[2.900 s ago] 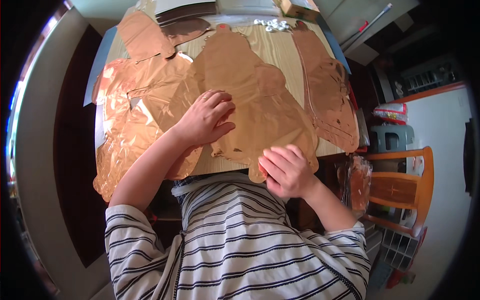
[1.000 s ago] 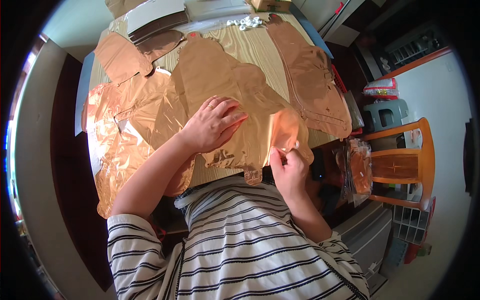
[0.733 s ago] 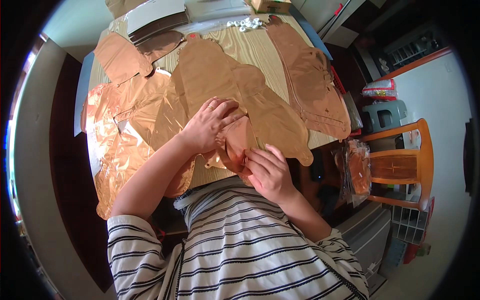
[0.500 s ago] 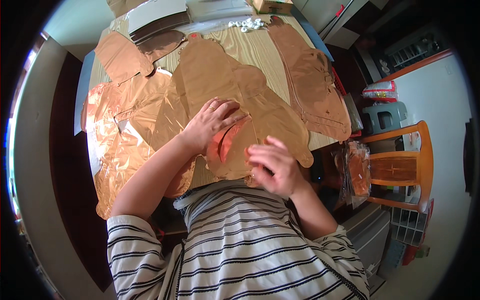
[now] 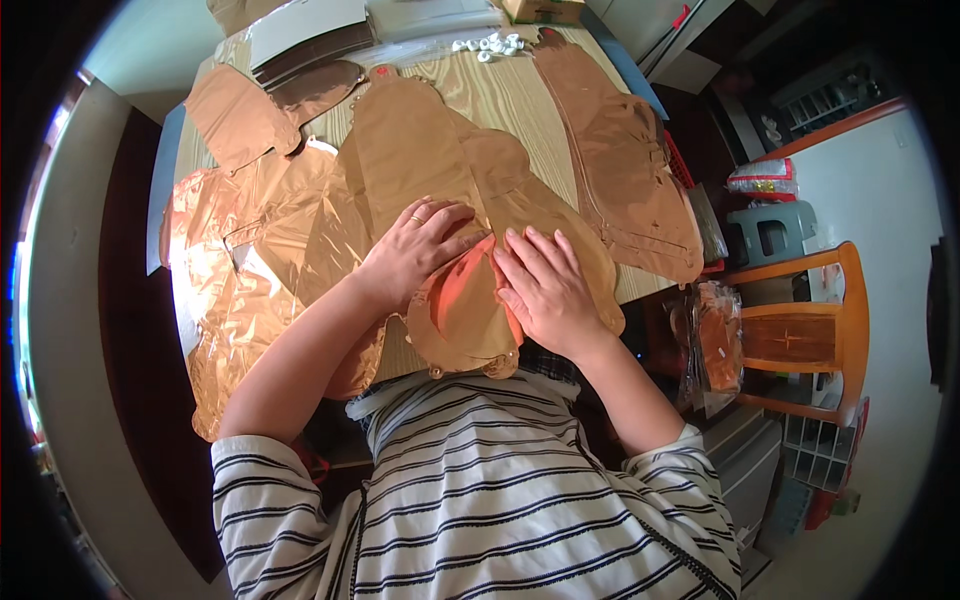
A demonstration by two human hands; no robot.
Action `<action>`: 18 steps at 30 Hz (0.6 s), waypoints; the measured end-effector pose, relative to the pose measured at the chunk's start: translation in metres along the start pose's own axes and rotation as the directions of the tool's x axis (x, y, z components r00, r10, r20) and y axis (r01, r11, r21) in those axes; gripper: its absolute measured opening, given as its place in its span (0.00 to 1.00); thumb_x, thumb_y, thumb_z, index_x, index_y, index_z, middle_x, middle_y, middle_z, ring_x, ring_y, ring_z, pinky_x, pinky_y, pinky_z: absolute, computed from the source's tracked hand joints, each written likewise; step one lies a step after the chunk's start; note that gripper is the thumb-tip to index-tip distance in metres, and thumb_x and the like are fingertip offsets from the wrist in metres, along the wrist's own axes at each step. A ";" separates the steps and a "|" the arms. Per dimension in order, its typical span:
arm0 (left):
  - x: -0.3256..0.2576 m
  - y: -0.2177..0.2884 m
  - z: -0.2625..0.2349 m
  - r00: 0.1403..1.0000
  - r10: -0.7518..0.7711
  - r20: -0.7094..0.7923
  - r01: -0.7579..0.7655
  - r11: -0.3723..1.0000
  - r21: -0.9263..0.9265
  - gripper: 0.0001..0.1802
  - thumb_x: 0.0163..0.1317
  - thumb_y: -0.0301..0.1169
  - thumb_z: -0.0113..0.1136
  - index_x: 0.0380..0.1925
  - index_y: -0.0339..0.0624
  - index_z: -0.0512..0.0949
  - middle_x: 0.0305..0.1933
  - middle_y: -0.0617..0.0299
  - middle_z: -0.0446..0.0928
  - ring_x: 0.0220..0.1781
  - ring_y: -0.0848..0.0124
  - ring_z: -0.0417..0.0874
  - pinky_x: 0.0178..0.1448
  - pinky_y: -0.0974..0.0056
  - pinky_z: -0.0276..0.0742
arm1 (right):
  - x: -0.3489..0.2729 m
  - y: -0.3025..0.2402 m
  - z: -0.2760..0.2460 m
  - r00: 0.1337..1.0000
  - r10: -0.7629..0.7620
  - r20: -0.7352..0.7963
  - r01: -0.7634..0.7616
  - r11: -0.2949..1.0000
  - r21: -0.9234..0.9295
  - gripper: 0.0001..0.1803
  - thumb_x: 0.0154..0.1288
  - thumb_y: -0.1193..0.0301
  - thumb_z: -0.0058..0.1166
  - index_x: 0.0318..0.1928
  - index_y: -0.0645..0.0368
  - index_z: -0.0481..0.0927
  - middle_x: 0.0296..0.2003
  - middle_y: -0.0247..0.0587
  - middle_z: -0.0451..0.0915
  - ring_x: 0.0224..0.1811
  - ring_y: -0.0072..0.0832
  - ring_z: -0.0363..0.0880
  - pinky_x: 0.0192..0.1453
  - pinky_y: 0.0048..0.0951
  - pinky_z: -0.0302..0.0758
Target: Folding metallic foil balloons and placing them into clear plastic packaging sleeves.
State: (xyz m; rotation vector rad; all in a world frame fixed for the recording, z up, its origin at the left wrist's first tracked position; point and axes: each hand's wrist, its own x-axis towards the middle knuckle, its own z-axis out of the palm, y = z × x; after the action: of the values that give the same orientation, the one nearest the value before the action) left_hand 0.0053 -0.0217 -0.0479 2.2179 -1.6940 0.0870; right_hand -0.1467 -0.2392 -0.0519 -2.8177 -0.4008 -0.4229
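A flat copper-coloured foil balloon (image 5: 410, 150) lies in front of me, its near part folded up in a curved flap (image 5: 460, 315) that reaches the table's near edge. My left hand (image 5: 418, 250) rests on the flap's left side, palm down, fingers stretched out and a ring on one of them. On the right side of the flap, my right hand (image 5: 545, 290) lies with its fingers extended, pressing the foil. Between the two hands the flap bulges into a crease that shines reddish. Neither hand is wrapped round anything.
More flat foil balloons lie at left (image 5: 250, 270) and right (image 5: 630, 170) on the wooden table (image 5: 505, 85). Small white rolls (image 5: 490, 45) and a stack of white-topped sheets (image 5: 308, 35) stand at the back. A wooden chair (image 5: 790, 338) holding packaged foil (image 5: 718, 335) is at right.
My right hand has moved up and forward from the flap's lower right and now lies flat on the foil. My left hand stays nearly in place.
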 end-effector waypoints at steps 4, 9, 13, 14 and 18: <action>0.001 -0.002 0.003 0.999 0.030 -0.027 -0.029 1.000 0.009 0.33 0.59 0.36 0.59 0.67 0.49 0.75 0.69 0.52 0.67 0.70 0.51 0.68 0.77 0.49 0.62 | 0.002 -0.003 -0.004 0.999 0.001 0.046 0.002 0.998 -0.057 0.29 0.72 0.58 0.56 0.67 0.58 0.74 0.69 0.54 0.70 0.72 0.53 0.65 0.78 0.59 0.55; 0.012 -0.003 -0.004 0.937 -0.342 0.077 0.296 0.653 -0.697 0.24 0.63 0.26 0.59 0.61 0.42 0.78 0.61 0.49 0.78 0.66 0.52 0.75 0.73 0.49 0.68 | 0.004 -0.004 -0.007 0.995 0.012 0.098 -0.001 0.994 -0.111 0.29 0.72 0.57 0.55 0.67 0.58 0.74 0.69 0.55 0.69 0.72 0.55 0.64 0.77 0.62 0.54; 0.020 0.001 -0.016 0.965 0.020 -0.262 -0.131 0.901 -0.414 0.16 0.66 0.25 0.60 0.53 0.36 0.81 0.57 0.48 0.81 0.63 0.51 0.78 0.69 0.48 0.71 | 0.009 -0.009 -0.014 0.989 0.048 0.137 -0.029 0.990 -0.137 0.28 0.72 0.57 0.55 0.66 0.58 0.76 0.69 0.58 0.69 0.74 0.56 0.62 0.78 0.63 0.53; 0.020 0.018 -0.017 0.978 0.031 -0.205 -0.103 0.931 -0.351 0.18 0.65 0.26 0.63 0.55 0.38 0.81 0.58 0.52 0.82 0.64 0.51 0.79 0.73 0.47 0.70 | 0.010 -0.010 -0.014 0.989 0.050 0.142 -0.029 0.989 -0.144 0.27 0.71 0.57 0.55 0.65 0.58 0.77 0.69 0.59 0.69 0.74 0.56 0.62 0.78 0.63 0.53; 0.015 0.031 0.003 0.995 0.004 -0.100 -0.017 0.991 -0.131 0.22 0.65 0.29 0.63 0.59 0.40 0.78 0.61 0.55 0.80 0.67 0.54 0.76 0.77 0.43 0.64 | 0.006 -0.005 -0.012 0.992 0.019 0.124 0.003 0.984 -0.177 0.28 0.70 0.55 0.56 0.64 0.58 0.78 0.69 0.59 0.68 0.75 0.56 0.61 0.79 0.63 0.52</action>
State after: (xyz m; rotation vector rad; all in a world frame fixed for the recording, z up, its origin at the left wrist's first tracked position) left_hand -0.0205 -0.0433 -0.0399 2.0738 -1.6102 0.0848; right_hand -0.1456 -0.2366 -0.0374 -3.0287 -0.3955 -0.2941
